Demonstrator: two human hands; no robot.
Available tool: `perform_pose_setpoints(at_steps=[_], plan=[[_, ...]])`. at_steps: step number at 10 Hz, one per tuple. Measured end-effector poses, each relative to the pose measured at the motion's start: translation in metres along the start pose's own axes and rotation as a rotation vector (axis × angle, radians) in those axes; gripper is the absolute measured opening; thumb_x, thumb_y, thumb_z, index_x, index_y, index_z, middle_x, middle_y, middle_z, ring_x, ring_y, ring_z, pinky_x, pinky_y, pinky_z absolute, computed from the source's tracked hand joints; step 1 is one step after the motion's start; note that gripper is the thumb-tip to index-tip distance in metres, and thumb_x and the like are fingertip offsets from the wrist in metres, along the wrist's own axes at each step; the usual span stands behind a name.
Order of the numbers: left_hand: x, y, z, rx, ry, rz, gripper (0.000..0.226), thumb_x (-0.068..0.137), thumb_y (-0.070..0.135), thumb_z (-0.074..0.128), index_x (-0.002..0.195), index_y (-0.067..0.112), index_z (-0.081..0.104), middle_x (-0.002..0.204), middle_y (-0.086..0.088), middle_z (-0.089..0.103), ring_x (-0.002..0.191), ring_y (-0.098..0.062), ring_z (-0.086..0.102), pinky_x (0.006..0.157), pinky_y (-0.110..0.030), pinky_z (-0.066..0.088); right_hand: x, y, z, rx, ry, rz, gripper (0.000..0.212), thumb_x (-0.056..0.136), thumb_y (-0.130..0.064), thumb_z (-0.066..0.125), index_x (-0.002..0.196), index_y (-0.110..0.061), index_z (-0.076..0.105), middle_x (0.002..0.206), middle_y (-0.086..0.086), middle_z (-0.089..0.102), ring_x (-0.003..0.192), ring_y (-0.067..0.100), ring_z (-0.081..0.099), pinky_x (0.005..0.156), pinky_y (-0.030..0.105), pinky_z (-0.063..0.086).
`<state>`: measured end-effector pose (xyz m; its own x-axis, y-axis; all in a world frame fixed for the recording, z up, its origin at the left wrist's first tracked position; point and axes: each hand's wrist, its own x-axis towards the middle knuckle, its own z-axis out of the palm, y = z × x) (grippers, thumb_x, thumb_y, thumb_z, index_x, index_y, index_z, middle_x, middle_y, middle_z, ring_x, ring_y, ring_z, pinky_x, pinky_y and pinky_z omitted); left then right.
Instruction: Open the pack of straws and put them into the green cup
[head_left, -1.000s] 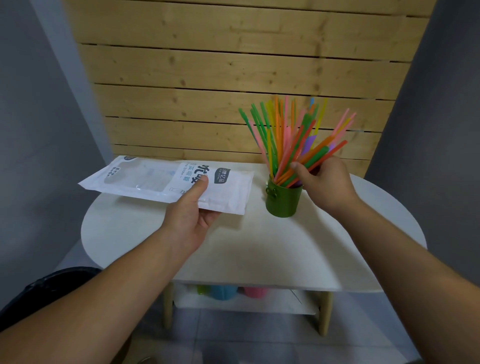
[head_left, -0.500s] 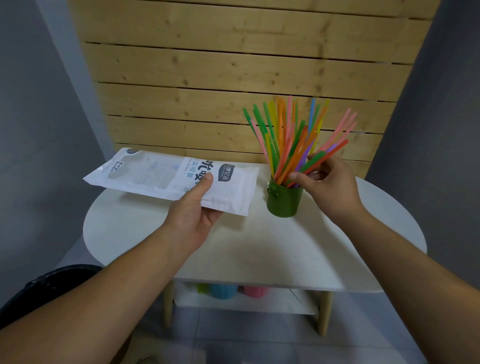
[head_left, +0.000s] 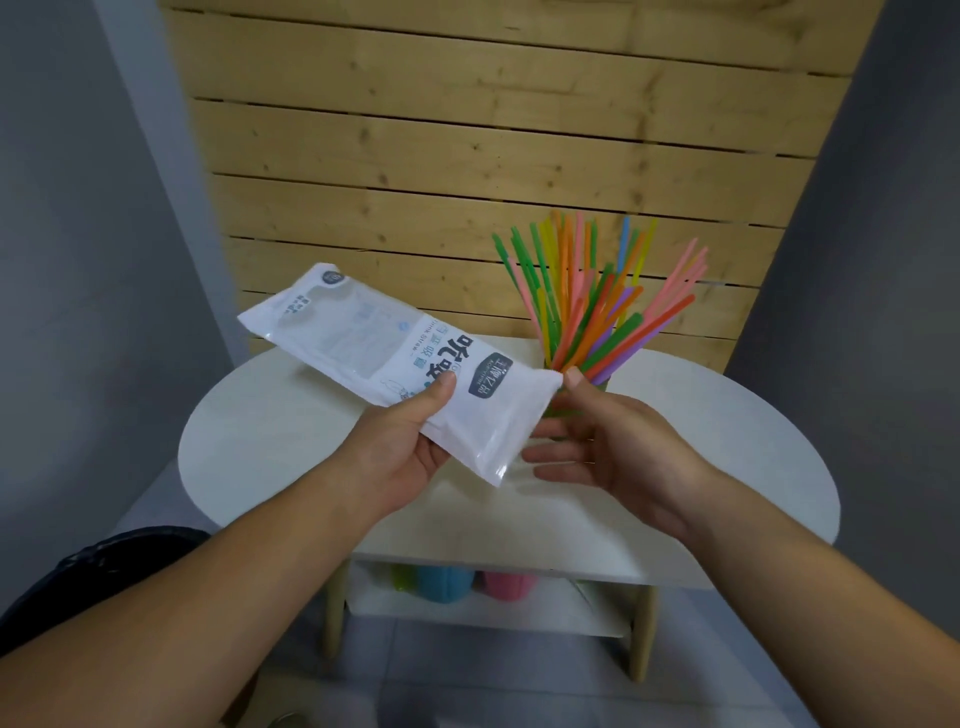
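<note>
While the left hand (head_left: 415, 447) holds the pack (head_left: 400, 364) above the near half of the table (head_left: 291, 431), its thumb lies flat on the printed face and the fingers curl underneath, so the grip is a pinch across the pack's near end. The pack tilts, near end low, far end raised toward the left. It looks flat and slack, with no bulge of straws inside; judged empty or nearly so. The material reads as thin glossy film: very light, limp, probably slippery, best taken by a seam or corner between thumb and finger, not by the middle. The right hand (head_left: 613, 447) sits just beside the pack's near right corner, palm turned inward, fingers straight and spread, holding nothing; the thumb tip is close to the corner, and contact cannot be confirmed. Behind that hand the green cup (head_left: 558, 410) stands on the table, mostly hidden, only a sliver showing. The straws (head_left: 587, 306) stand in it, fanned out in many colours, leaning mostly right. They are judged light, thin-walled and easy to kink; gather them low, near the rim, with a loose grip. Such a small cup under a tall leaning load may tip if nudged. Farther back stands a wooden slat wall (head_left: 467, 156).
</note>
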<state>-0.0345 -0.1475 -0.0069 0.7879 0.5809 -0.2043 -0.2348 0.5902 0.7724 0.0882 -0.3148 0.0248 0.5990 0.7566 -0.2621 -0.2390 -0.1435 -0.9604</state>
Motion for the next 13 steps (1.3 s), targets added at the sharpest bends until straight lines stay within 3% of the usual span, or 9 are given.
perform_pose_setpoints(at_steps=[3,5,7,8,9,10,11,12,13], plan=[[-0.038,0.023,-0.031,-0.018,0.075,-0.088,0.033,0.098,0.044,0.055,0.113,0.021,0.072,0.109,-0.004,0.079,0.089,-0.019,0.077,0.077,-0.033,0.061,0.003,0.006,0.045,0.061,0.016,-0.018,0.023,0.100,-0.018,0.054,0.098,0.002,0.066,0.073,0.014,0.071,0.055,0.022,0.069,0.051,0.027,0.057],[-0.090,0.031,-0.086,-0.203,0.308,0.002,0.038,0.107,0.038,0.041,0.121,0.014,0.066,0.108,-0.011,0.079,0.087,-0.026,0.078,0.088,-0.042,0.057,-0.004,0.025,0.102,-0.038,0.021,-0.064,0.022,0.098,-0.010,0.057,0.082,0.004,0.065,0.057,0.013,0.064,0.044,0.018,0.063,0.049,0.026,0.056],[-0.156,0.027,-0.160,-0.316,0.632,0.058,0.033,0.108,0.027,0.043,0.132,0.011,0.059,0.120,-0.014,0.074,0.106,-0.031,0.070,0.073,-0.042,0.064,-0.028,0.063,0.177,-0.151,-0.060,-0.102,0.018,0.094,-0.005,0.058,0.084,0.007,0.068,0.059,0.018,0.064,0.046,0.026,0.064,0.053,0.039,0.061],[-0.182,0.022,-0.197,-0.229,0.822,-0.008,0.031,0.103,0.021,0.052,0.132,0.010,0.058,0.108,-0.014,0.074,0.094,-0.030,0.072,0.060,-0.043,0.064,-0.029,0.090,0.204,-0.150,-0.134,0.001,0.017,0.095,-0.005,0.058,0.089,0.009,0.067,0.062,0.017,0.064,0.042,0.023,0.063,0.046,0.032,0.056],[-0.200,0.019,-0.218,-0.142,0.888,-0.088,0.034,0.100,0.021,0.055,0.131,0.007,0.055,0.111,-0.019,0.071,0.100,-0.036,0.070,0.080,-0.055,0.058,-0.026,0.117,0.220,-0.178,-0.159,0.086,0.019,0.096,-0.007,0.058,0.092,0.010,0.066,0.070,0.020,0.067,0.044,0.024,0.064,0.046,0.030,0.055],[-0.204,0.014,-0.230,-0.098,0.896,-0.176,0.034,0.098,0.020,0.057,0.126,0.002,0.053,0.123,-0.025,0.059,0.114,-0.039,0.062,0.088,-0.059,0.055,-0.019,0.136,0.228,-0.165,-0.145,0.132,0.019,0.097,-0.010,0.058,0.091,0.006,0.066,0.075,0.022,0.070,0.049,0.027,0.068,0.048,0.032,0.056],[-0.204,0.015,-0.234,-0.054,0.903,-0.180,0.018,0.100,0.016,0.052,0.089,0.002,0.052,0.095,-0.020,0.056,0.083,-0.031,0.059,0.075,-0.051,0.053,-0.008,0.150,0.241,-0.166,-0.108,0.160,0.018,0.098,-0.012,0.057,0.089,0.002,0.065,0.078,0.022,0.071,0.049,0.029,0.069,0.046,0.031,0.055],[-0.203,0.017,-0.241,0.003,0.901,-0.183,0.024,0.100,0.016,0.051,0.078,0.009,0.049,0.090,-0.014,0.057,0.079,-0.025,0.056,0.098,-0.050,0.047,0.007,0.157,0.260,-0.185,-0.091,0.198,0.023,0.097,-0.020,0.060,0.094,0.002,0.067,0.083,0.023,0.071,0.053,0.030,0.068,0.046,0.030,0.053],[-0.200,0.021,-0.242,0.108,0.944,-0.150,0.017,0.099,0.021,0.054,0.083,0.015,0.055,0.096,-0.011,0.058,0.080,-0.022,0.055,0.088,-0.043,0.047,0.019,0.161,0.274,-0.222,-0.123,0.267,0.033,0.091,-0.038,0.068,0.086,-0.005,0.067,0.080,0.019,0.070,0.054,0.029,0.065,0.050,0.032,0.051]])
